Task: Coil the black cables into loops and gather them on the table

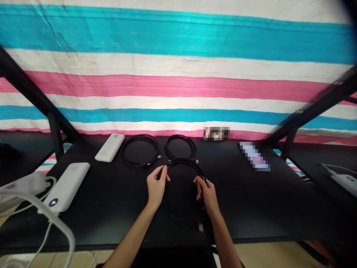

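Observation:
Between my two hands I hold a coiled black cable [184, 160] above the black table, its loop hanging toward me. My left hand [156, 185] is closed round the loop's left side, thumb on top. On the right side, my right hand [205, 190] pinches the same coil. One silvery connector end [200, 227] dangles near the table's front edge. Just beyond lie two more coiled black cables, one at the back left [124, 158] and one behind the held coil [193, 144], with small metal plugs showing.
White power banks lie on the left, one at the back [109, 147] and one nearer [68, 186]. A power strip [23, 190] and thick white cord [60, 223] occupy the left edge. Blurred-out items sit at the right, including a phone-like one [254, 156]. Black frame bars [33, 89] flank the table.

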Demonstrator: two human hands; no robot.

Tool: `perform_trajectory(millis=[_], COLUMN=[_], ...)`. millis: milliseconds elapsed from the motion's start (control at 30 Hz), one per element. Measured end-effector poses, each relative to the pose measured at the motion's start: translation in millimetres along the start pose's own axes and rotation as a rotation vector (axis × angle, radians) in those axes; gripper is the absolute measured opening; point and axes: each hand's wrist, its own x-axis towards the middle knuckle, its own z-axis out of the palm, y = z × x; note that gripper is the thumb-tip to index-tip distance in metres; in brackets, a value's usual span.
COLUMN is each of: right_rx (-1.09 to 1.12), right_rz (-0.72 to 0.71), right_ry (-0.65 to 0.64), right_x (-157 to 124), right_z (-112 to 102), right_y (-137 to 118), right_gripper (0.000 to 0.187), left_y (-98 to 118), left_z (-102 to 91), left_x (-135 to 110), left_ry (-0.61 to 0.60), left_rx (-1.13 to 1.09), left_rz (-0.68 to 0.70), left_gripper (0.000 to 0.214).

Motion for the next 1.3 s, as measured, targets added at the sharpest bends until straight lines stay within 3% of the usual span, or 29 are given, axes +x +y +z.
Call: perform_trajectory(millis=[100,233,433,567,733,1000,1300], right_rx=[-0.006,-0.115,-0.273,-0.339,-0.330,-0.256,-0.176], right_rz=[0.004,0.020,-0.146,-0.223,-0.231,-0.238,-0.238], right_ry=[-0.075,-0.280,-0.446,-0.465,-0.481,-0.527,-0.549], right_x=[2,18,57,67,70,70,69], right_z=[-4,-10,6,23,19,12,11], right_y=[-1,-16,-47,-45,-40,-44,-44], right_gripper=[0.039,0.041,0.040,0.041,0.060,0.051,0.046], left_y=[0,-1,-4,-5,-6,0,10], left_z=[-1.6,-1.7,2.5,-1.1,-1.6,-4.7,-11.0], left_x=[3,6,9,11,11,16,16], left_ry=[-0.032,-0.067,-0.101,-0.074,-0.112,-0.308,-0.397], left_rx=[0.031,0.063,0.065,0.061,0.043,-0.101,-0.276], left_rz=[0.016,0.045,0.092,0.064,-0.008,-0.172,-0.273], left_gripper=[0.038,0.039,0.034,0.038,0.045,0.063,0.049])
